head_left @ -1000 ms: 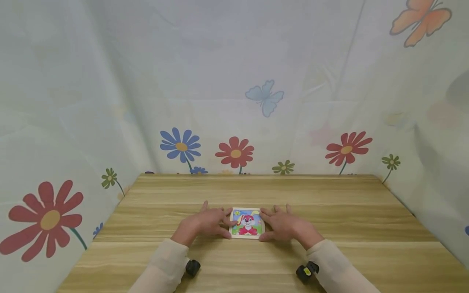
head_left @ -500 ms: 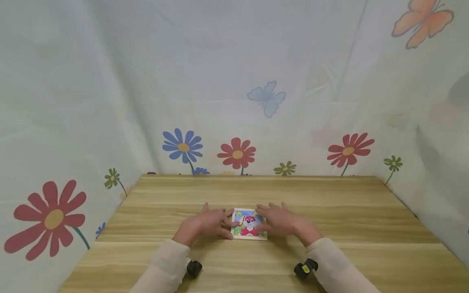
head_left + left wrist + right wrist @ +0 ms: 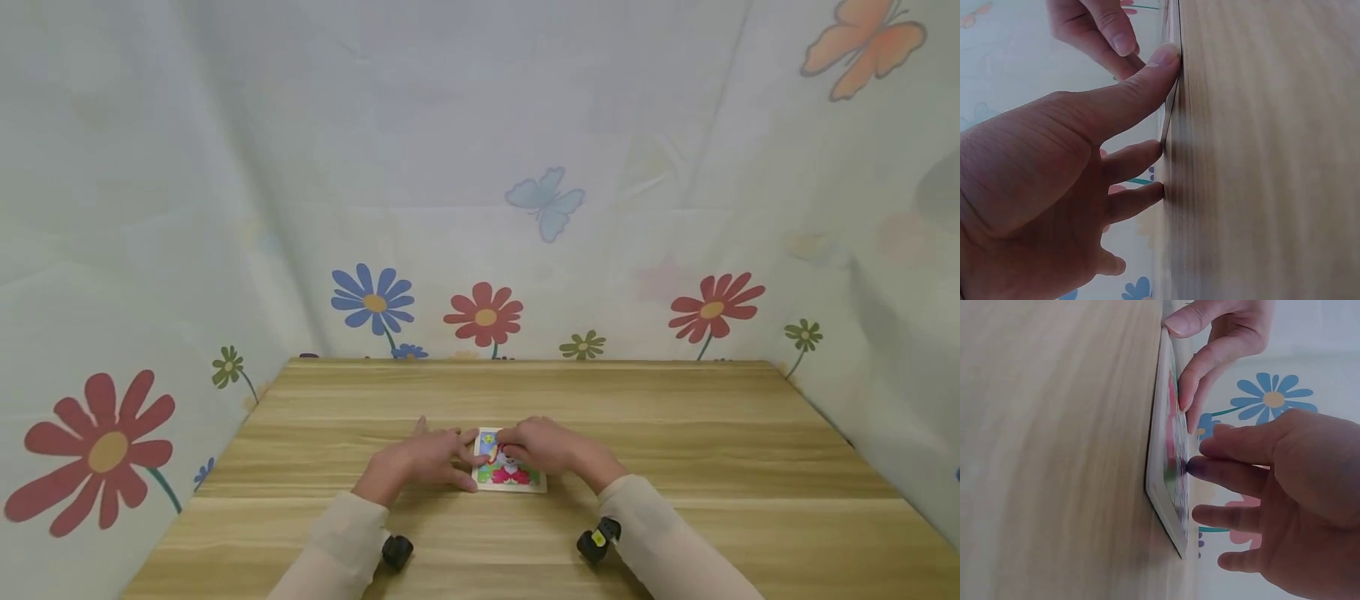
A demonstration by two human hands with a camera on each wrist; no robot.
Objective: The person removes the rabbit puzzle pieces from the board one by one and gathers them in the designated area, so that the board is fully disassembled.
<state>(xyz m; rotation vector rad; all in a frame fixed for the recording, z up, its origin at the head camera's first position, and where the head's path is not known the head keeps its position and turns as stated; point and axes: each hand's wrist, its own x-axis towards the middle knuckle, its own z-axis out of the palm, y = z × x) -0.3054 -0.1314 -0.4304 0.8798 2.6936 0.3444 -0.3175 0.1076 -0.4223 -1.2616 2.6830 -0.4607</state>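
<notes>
Picture, head view: flat on the table (image 3: 675, 404) between your left hand (image 3: 426, 457) and right hand (image 3: 551, 446), near square, no clear long axis; both touch it.
Left hand, left wrist view: your fingers spread apart, thumb at its edge.
Right hand, right wrist view: extended, fingertips on the picture (image 3: 1170, 434); pinching, you cannot tell.

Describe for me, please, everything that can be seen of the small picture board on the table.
The picture board is thin, squarish and pale-edged, perhaps wood, with a red-and-white cartoon animal on blue and green. It lies flat on the table, picture upward. The left hand touches its left side, thumb at the near left corner; the right hand hides its far right corner and seems to touch the picture.
</notes>
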